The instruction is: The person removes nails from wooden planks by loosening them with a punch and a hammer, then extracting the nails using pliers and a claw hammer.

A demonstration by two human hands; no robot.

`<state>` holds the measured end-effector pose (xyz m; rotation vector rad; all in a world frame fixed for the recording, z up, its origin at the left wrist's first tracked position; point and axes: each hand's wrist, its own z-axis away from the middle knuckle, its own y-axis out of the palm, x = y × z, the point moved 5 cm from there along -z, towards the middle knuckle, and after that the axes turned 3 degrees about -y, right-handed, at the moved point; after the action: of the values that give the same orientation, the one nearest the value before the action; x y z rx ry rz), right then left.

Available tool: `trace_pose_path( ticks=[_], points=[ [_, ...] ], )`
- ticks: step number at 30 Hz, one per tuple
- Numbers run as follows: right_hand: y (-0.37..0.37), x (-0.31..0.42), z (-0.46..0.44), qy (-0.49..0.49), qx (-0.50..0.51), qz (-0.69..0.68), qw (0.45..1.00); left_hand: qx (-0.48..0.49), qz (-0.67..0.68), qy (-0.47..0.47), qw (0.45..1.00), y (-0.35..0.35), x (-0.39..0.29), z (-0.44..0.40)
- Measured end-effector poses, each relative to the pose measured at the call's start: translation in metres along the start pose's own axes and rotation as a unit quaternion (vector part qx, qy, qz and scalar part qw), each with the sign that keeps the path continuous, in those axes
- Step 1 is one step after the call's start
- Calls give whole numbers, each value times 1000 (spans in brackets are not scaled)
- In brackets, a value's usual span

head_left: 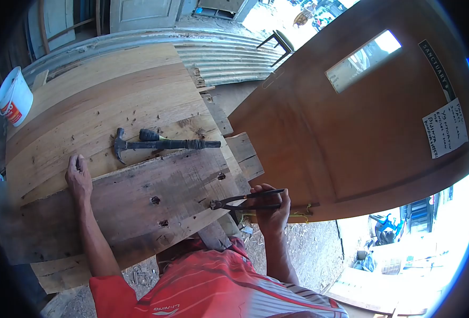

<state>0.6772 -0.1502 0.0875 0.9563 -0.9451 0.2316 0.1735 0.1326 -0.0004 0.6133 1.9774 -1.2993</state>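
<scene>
A dark, weathered plank (123, 204) with several holes lies across the lighter wooden tabletop (107, 100). In my right hand (273, 209) are the handles of dark metal pincers (245, 201), held near the plank's right end. The jaws of the pincers touch the plank's surface, but whether they bite on a nail is too small to tell. My left hand (79, 177) is at the plank's far edge with its fingers curled together; what they hold, if anything, is hidden. Beyond the plank a claw hammer (165, 144) lies on its side, and a dark, rounded object (149, 135) sits against its handle.
A white bucket (15, 98) stands at the table's far left corner. To the right leans a large brown door panel (298, 138) with a window slot and a handwritten paper sign (445, 129). Corrugated metal sheets (218, 53) lie behind the table. Dark crumbs are scattered over the tabletop.
</scene>
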Motion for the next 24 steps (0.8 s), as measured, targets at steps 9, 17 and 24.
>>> trace_pose_path(
  ticks=[9,17,24],
  points=[
    [-3,-2,2,-57,2,71,996,18,-56,19,998,3,-11,6],
    [-17,-7,-1,-48,-28,63,996,10,-77,12,997,6,-14,5],
    [-53,-57,-46,43,-41,-33,998,24,-45,13,999,11,-9,-1]
  ],
)
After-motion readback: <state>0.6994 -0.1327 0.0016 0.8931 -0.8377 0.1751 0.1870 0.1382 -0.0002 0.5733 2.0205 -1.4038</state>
